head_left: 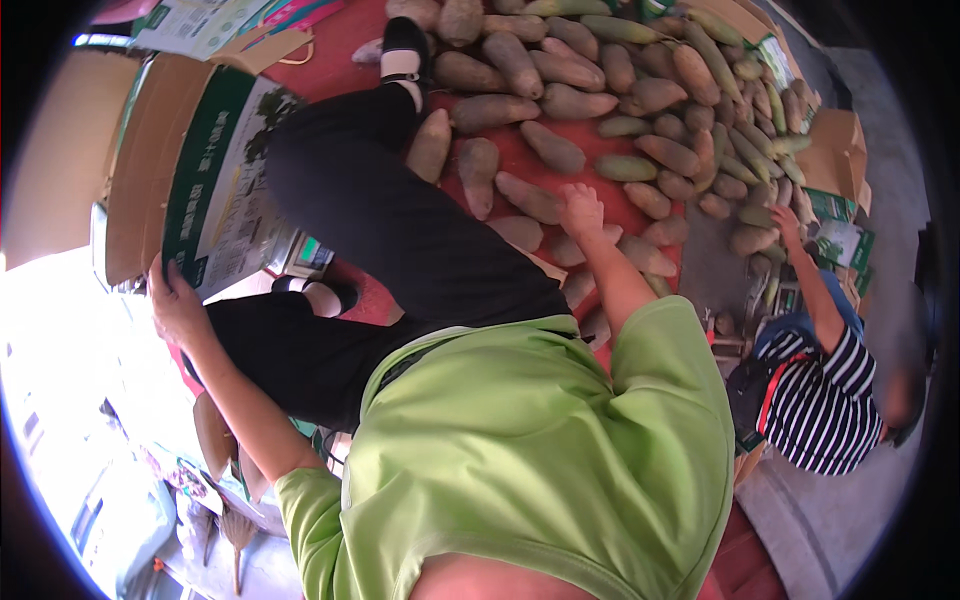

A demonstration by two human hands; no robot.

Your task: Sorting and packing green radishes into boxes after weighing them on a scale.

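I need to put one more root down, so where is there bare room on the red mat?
Bare red mat shows between the right hand and the dense root pile. Grey floor lies right of the mat. The pile itself is packed.

Crowded tuber heap, bare strip of red mat beside it

Long brown tubers (560, 95) lie packed, touching, leaving no gaps within the heap; left of it, red mat (345, 50) shows bare, hemmed by the black-trousered leg (400, 215) and cardboard box (190, 170).

A red mat (520, 160) on the floor carries a heap of brown tubers (560, 70).
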